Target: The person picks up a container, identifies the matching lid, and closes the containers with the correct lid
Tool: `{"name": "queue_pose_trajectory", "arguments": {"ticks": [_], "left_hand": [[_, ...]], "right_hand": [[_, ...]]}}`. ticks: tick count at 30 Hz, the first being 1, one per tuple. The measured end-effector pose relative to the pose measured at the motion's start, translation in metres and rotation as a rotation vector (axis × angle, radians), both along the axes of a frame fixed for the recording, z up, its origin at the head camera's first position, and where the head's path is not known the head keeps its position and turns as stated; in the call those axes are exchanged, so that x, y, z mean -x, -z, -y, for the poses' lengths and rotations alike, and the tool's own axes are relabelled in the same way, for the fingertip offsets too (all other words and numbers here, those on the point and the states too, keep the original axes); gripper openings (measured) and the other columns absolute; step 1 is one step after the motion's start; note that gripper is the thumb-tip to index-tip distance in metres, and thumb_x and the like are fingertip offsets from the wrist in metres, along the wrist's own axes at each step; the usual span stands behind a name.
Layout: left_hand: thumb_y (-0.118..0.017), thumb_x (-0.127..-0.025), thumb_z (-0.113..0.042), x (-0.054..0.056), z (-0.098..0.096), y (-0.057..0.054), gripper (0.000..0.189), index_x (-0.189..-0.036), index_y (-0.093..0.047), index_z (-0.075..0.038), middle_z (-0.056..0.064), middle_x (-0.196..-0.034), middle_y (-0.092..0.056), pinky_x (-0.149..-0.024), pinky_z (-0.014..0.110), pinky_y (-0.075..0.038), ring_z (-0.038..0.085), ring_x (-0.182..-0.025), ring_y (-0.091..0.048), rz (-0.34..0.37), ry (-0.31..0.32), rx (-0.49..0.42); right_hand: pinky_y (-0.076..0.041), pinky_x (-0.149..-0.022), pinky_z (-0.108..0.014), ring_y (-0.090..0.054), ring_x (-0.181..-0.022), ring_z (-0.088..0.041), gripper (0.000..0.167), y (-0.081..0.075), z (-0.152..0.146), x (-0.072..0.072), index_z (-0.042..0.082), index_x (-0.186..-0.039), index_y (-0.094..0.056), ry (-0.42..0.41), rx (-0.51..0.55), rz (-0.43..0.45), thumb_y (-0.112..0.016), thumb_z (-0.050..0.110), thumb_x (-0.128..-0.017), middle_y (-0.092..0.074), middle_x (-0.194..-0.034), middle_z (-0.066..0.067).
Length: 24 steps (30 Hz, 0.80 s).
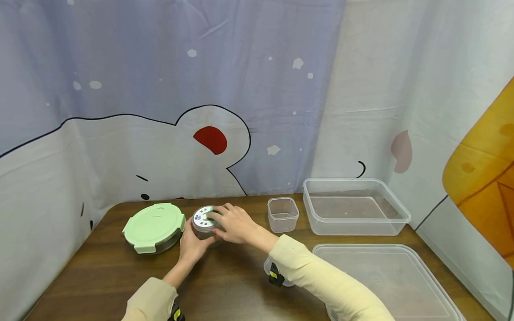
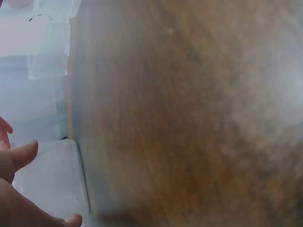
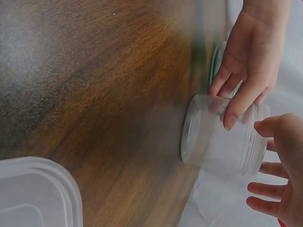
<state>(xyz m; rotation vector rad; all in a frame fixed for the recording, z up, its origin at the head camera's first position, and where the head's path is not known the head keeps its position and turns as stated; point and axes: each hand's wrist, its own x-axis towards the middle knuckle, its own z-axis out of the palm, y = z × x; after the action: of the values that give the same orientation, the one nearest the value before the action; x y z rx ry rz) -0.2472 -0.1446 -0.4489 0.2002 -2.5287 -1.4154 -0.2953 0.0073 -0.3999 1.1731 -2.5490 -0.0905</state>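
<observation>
Near the back of the table stands a clear round plastic jar [image 1: 204,232], upright, with a flat lid [image 1: 200,217] printed in white and green. My left hand [image 1: 193,244] grips the jar's body from the left side, its thumb along the wall in the right wrist view. From the right, my right hand [image 1: 238,225] holds the lid at its rim, thumb on one side and fingers spread over the other. The jar looks see-through and bare inside in the right wrist view. The left wrist view catches only part of the hands and the jar [image 2: 49,184] at its left edge.
Left of the jar sits a round container with a light green clip lid [image 1: 154,226]. A small clear square cup [image 1: 283,218] and a large clear box [image 1: 357,227] stand to the right. A large flat lid [image 1: 377,276] lies in front; a small lid [image 1: 267,266] is partly under my right sleeve.
</observation>
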Motion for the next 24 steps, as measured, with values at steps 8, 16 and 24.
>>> {"name": "queue_pose_trajectory", "arguments": {"ticks": [8, 16, 24], "left_hand": [[-0.074, -0.080, -0.015, -0.013, -0.014, -0.007, 0.095, -0.146, -0.011, 0.010, 0.037, -0.146, -0.026, -0.109, 0.061, -0.028, 0.052, -0.135, -0.028, 0.016, -0.092, -0.084], [-0.072, -0.081, -0.014, -0.035, -0.033, 0.003, 0.096, -0.144, -0.005, 0.013, 0.041, -0.146, -0.018, -0.110, 0.064, -0.024, 0.057, -0.135, -0.020, 0.050, -0.081, -0.172], [-0.071, -0.081, -0.014, -0.059, -0.051, -0.007, 0.105, -0.146, 0.007, 0.011, 0.042, -0.148, -0.008, -0.109, 0.068, -0.022, 0.061, -0.134, -0.014, 0.166, -0.027, -0.264]], "right_hand": [[-0.052, -0.094, -0.033, -0.054, -0.121, -0.017, 0.045, -0.001, -0.007, -0.001, 0.023, -0.135, -0.055, -0.004, 0.027, -0.005, -0.060, 0.039, -0.093, -0.057, -0.136, 0.002], [-0.052, -0.094, -0.034, -0.056, -0.119, -0.019, 0.043, -0.002, -0.026, -0.004, 0.021, -0.133, -0.057, -0.007, 0.060, -0.027, -0.061, 0.035, -0.092, -0.056, -0.137, 0.001], [-0.051, -0.094, -0.038, -0.056, -0.119, -0.021, 0.044, -0.007, -0.048, -0.008, 0.018, -0.130, -0.058, -0.027, 0.124, -0.070, -0.066, 0.031, -0.089, -0.059, -0.134, -0.002]]}}
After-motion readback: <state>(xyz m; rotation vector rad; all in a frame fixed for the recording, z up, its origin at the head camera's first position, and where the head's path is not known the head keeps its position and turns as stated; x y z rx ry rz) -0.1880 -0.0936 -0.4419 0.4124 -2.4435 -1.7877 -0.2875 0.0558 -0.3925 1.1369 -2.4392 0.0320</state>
